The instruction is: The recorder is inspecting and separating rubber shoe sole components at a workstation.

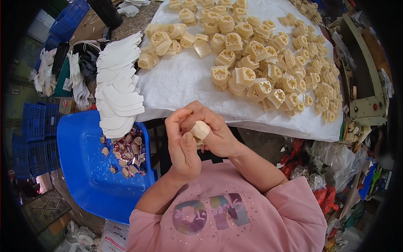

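Observation:
In front of my chest, my left hand (181, 145) and my right hand (215, 132) meet around one cream plastic shoe heel (200, 129). Fingers of both hands are curled against it, and they hide part of it. Just beyond my hands, many similar cream heels (262, 88) lie in a spread-out heap, several showing hollow undersides. Under them is a white woven cloth (176, 90) draped over the worktop. To the left, an overlapping row of white curved flat pieces (119, 86) hangs over the worktop's edge.
Below the worktop at left sits a blue tub (77, 168) with shiny purple-and-cream pieces (131, 153) in it. Blue crates (35, 122) stand farther left. At right are a green metal frame (367, 90), crumpled clear plastic (336, 161) and red bags (325, 201).

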A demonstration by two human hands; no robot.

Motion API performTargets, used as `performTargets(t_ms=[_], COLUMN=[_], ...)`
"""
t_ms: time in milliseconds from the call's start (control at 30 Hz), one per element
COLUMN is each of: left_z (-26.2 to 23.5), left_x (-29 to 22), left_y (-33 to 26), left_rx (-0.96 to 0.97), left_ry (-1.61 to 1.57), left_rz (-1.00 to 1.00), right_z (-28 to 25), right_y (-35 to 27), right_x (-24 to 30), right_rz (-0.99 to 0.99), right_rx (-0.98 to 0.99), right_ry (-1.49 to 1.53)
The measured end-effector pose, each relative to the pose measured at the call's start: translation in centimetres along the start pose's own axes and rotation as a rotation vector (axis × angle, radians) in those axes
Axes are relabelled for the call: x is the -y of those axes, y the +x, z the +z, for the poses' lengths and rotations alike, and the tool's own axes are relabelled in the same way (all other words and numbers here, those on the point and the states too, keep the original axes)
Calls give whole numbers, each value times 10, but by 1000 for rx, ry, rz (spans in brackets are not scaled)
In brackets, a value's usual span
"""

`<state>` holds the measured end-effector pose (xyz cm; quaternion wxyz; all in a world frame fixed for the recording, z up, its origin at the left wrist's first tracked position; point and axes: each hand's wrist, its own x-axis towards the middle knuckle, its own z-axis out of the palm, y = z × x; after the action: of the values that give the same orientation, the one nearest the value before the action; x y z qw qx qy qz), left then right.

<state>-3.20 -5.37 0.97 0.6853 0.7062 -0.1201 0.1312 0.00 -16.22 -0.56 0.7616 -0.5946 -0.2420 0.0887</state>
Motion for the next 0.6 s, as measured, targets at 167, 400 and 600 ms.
performTargets(t_ms=[167, 400, 600], left_z=[0, 4, 2], left_x=[5, 6, 6], left_y=[6, 4, 6], left_rx=[-128, -114, -73], left_ry=[-6, -102, -289], left_rz=[-44, -72, -193], right_z=[12, 11, 9], right_y=[-9, -4, -2], right_x=[-8, -1, -1], right_rz=[-33, -203, -92], right_rx=[-73, -75, -172], right_ry=[19, -56, -139])
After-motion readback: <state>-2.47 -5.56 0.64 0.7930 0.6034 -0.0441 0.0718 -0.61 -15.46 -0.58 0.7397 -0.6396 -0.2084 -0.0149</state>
